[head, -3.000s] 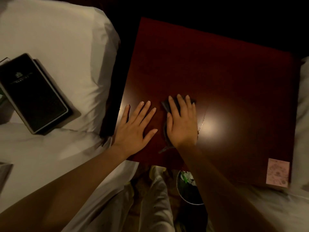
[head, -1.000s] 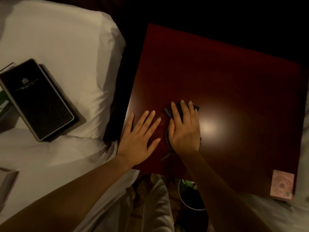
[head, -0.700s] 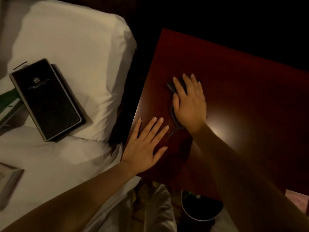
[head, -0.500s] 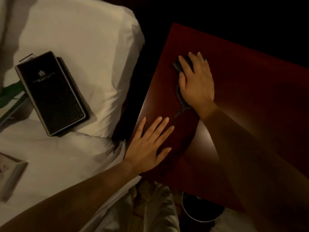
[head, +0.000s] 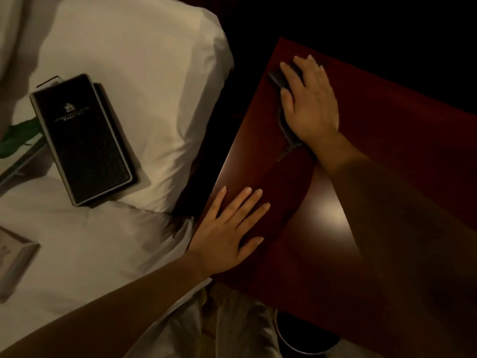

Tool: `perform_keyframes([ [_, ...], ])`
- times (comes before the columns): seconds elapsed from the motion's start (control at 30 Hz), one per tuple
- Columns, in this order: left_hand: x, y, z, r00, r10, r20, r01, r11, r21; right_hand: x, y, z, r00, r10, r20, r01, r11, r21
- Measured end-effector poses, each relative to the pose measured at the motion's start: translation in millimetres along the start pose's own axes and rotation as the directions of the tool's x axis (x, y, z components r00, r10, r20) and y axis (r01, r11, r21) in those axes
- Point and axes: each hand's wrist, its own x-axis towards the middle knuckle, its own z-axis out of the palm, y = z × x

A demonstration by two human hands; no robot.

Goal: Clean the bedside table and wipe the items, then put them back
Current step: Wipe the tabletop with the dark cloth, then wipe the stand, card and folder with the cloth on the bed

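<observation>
Lying on the far left of the table, a dark cloth is pressed flat under the right hand, fingers extended over it. Left hand: open, flat at the table's near edge. Bin below, contents indiscernible. Black folder lies on the pillow.

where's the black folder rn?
Head view, left side: the black folder lies on the white pillow on the bed, left of the bedside table, untouched by either hand.
</observation>
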Motion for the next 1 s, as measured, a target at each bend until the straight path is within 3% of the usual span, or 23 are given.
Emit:
perform_keyframes([
  [0.33, -0.5, 0.4, -10.8, 0.999, -0.046, -0.025, 0.045, 0.997, -0.065, -75.8, -48.5, 11.0, 0.994, -0.106, 0.021, 0.105, 0.993, 0.056],
  [0.5, -7.1, -3.4, -35.3, 0.989, -0.134, -0.068, 0.112, 0.958, -0.265, -139.8, -92.6, 16.9, 0.977, -0.151, 0.154, 0.140, 0.987, 0.076],
  [0.63, -38.1, -8.3, -54.2, 0.998, -0.068, 0.004, 0.064, 0.918, -0.391, -195.4, -140.0, 24.7, 0.963, -0.157, 0.219, 0.142, 0.986, 0.085],
  [0.83, -83.1, -27.1, -72.1, 0.965, -0.084, 0.249, 0.199, 0.852, -0.484, -251.9, -193.1, 26.9, 0.988, -0.004, 0.153, -0.062, 0.905, 0.421],
  [0.9, -96.6, -33.1, -79.4, 0.943, -0.073, 0.324, 0.246, 0.809, -0.533, -258.7, -210.0, 18.7, 0.975, 0.044, 0.220, -0.154, 0.843, 0.515],
  [1.0, -118.4, -42.0, -96.2, 0.920, -0.135, 0.367, 0.338, 0.745, -0.575, -256.6, -234.9, 7.9, 0.909, 0.055, 0.413, -0.286, 0.804, 0.522],
])
